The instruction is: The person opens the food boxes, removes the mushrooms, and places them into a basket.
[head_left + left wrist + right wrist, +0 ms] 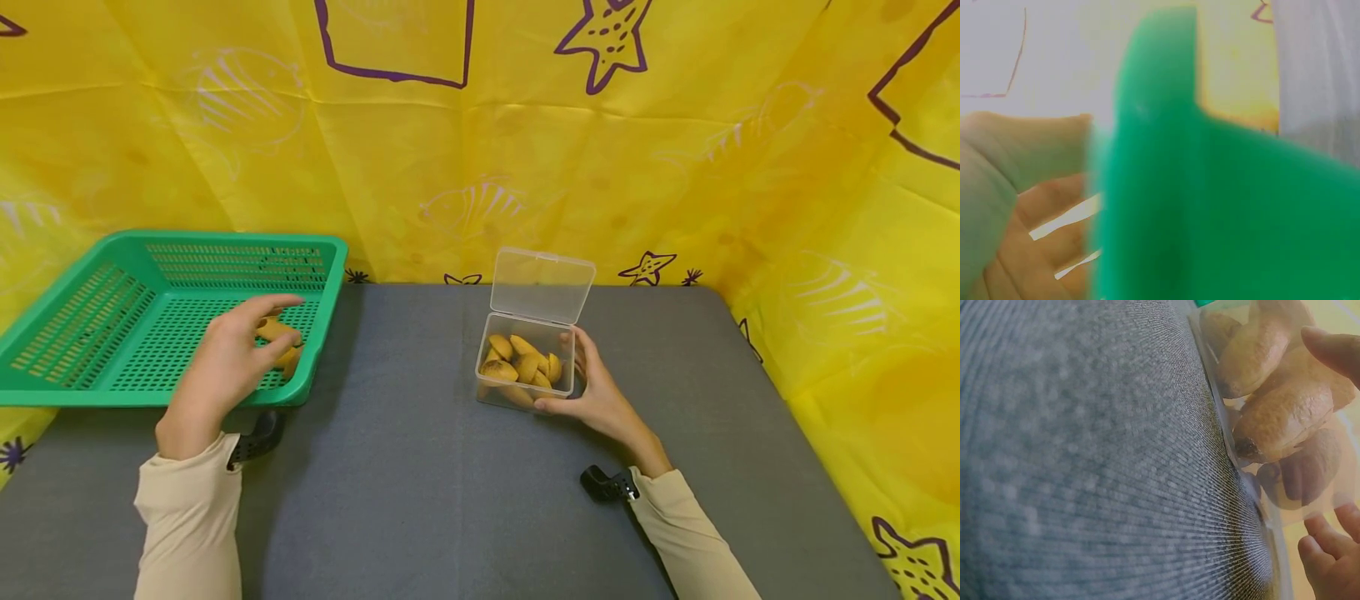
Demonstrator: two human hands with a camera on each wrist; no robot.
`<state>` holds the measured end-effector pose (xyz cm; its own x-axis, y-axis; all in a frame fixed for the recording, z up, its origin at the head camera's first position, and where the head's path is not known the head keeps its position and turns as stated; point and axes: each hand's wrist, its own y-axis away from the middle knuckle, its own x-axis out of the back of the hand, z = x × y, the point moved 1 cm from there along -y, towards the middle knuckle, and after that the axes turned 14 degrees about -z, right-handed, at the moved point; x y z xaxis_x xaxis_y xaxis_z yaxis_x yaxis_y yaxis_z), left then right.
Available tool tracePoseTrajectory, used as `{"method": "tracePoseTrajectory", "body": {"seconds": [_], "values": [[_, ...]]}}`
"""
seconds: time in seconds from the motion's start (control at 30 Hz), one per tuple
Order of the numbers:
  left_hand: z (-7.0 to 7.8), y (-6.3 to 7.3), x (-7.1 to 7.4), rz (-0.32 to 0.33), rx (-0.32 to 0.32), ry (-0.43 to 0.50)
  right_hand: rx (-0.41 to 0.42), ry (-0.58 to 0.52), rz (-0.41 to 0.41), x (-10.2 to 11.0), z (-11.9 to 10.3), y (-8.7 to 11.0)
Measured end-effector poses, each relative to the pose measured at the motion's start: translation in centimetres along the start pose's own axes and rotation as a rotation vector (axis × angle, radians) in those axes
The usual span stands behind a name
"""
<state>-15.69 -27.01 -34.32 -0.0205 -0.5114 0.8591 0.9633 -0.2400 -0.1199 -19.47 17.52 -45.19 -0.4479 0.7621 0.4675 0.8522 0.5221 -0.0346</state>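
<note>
My left hand (228, 354) hovers over the right side of the green basket (321, 346), thumb and fingers spread apart. Beyond the gap lie a few yellow-brown rounded pieces (288, 358) inside the basket. In the left wrist view the basket's blurred green wall (1160, 206) covers the fingertips. My right hand (600, 400) grips the right side of a clear plastic box (482, 383), thumb at the front and fingers behind. Its hinged lid (542, 287) stands up at the back. Several similar pieces (1288, 419), oblong with some darker ends, fill the box's lower part.
A dark grey cloth (405, 467) covers the table under the box and basket. Yellow patterned fabric (480, 150) hangs behind the table and along its right side. A black wrist strap with a camera (258, 437) sits on my left wrist, close to the basket's front edge.
</note>
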Motion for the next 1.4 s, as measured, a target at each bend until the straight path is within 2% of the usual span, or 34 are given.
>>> {"method": "tracePoseTrajectory", "body": {"seconds": [0.27, 0.5, 0.6, 1.03, 1.23, 1.4], "values": [[1.5, -0.3, -0.5, -0.002, -0.066, 0.021, -0.008, -0.011, -0.003, 0.0, -0.3, 0.1], [2.5, -0.6, -1.1, 0.074, -0.16, -0.024, -0.01, -0.056, -0.007, 0.1, -0.4, 0.4], [3.0, -0.8, -1.5, 0.078, -0.181, -0.013, -0.013, -0.071, -0.005, 0.2, -0.5, 0.4], [5.4, -2.1, -3.5, -0.072, -0.201, 0.048, 0.011, -0.083, 0.0, 0.1, -0.5, 0.2], [6.8, -3.0, -5.2, -0.12, -0.22, 0.03, 0.002, -0.075, -0.003, 0.1, -0.5, 0.1], [8.1, -3.7, -6.7, -0.153, -0.263, 0.046, 0.01, -0.073, -0.008, 0.0, -0.3, 0.0]]}}
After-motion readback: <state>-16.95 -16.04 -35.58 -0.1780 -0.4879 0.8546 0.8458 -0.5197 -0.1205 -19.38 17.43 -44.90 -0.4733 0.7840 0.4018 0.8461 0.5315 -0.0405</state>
